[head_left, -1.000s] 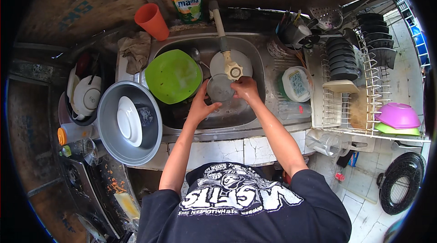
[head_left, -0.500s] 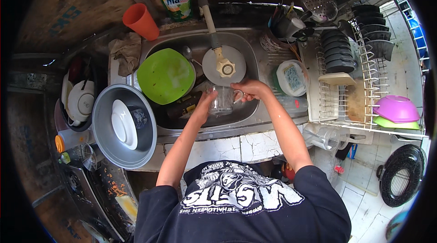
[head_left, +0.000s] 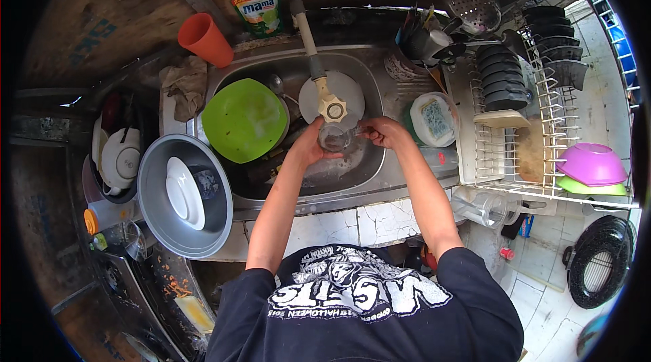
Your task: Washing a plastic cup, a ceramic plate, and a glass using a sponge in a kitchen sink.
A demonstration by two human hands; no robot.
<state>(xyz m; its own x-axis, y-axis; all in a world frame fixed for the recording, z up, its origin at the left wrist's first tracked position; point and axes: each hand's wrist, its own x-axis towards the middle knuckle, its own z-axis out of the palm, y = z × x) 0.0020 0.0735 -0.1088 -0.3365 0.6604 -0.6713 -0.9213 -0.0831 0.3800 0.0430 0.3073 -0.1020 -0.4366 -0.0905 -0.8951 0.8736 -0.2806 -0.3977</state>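
Note:
Between my hands is a clear glass mug (head_left: 334, 138), just below the tap (head_left: 332, 109) over the metal sink (head_left: 366, 170). My left hand (head_left: 310, 144) is wrapped round the mug's left side. On the other side, the fingers of my right hand (head_left: 380, 131) grip its handle. Behind the tap a pale round plate (head_left: 342, 87) lies in the sink. A green square plate (head_left: 245, 120) rests at the sink's left, partly over other dishes that I cannot make out.
A grey basin (head_left: 152, 192) with white dishes stands left of the sink. An orange cup (head_left: 205, 40) and a detergent pouch (head_left: 258, 14) stand behind it. To the right are a tub with a sponge (head_left: 435, 120) and a white dish rack (head_left: 489, 151) with black bowls.
The mug has moved back and turned, from lower in the sink to just under the tap. My left hand has gone with it, and my right hand stays at the handle.

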